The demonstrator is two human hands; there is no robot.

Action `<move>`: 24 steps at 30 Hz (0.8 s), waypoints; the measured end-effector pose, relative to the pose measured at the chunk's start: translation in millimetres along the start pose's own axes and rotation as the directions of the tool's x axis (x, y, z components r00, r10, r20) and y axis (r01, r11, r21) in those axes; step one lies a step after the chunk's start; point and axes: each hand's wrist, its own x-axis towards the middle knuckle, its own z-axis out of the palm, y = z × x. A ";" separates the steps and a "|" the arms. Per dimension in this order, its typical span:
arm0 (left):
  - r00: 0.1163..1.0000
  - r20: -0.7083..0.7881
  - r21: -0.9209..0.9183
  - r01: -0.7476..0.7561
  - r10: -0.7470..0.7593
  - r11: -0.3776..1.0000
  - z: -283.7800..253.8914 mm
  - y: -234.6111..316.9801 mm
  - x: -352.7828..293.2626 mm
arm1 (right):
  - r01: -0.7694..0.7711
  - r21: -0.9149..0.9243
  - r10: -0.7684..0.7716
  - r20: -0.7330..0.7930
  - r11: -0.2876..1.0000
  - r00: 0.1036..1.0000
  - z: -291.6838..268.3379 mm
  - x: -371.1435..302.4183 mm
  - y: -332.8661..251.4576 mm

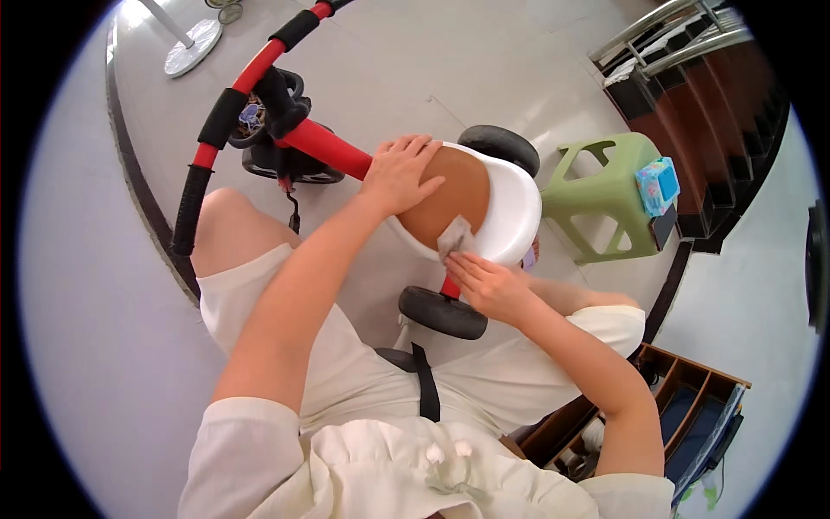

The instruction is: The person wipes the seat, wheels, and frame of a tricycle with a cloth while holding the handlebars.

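A child's ride-on trike stands in front of me, with a red frame (pixel 324 149), a white seat (pixel 516 208) and a brown seat pad (pixel 458 183). My left hand (pixel 402 173) lies over the front left edge of the seat, palm down, its thumb spread away from the fingers. Pinched in my right hand (pixel 488 284) is a crumpled greyish-white wipe (pixel 455 237), which touches the pad near the seat's near rim. The right fingertips are partly hidden behind the wipe.
Handlebars (pixel 251 73) with black grips rise at the left. Black wheels (pixel 443 312) flank the seat. To the right, a green plastic stool (pixel 605 190) bears a pack of wipes (pixel 659 186). Stairs with a metal railing (pixel 683 43) and a wooden shelf (pixel 692 381) lie beyond.
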 end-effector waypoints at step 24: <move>0.999 -0.016 -0.082 -0.049 0.048 0.995 1.4 5.4 6.7 | 0.206 -0.163 -0.160 0.260 0.965 0.952 -12.8 24.8 -6.1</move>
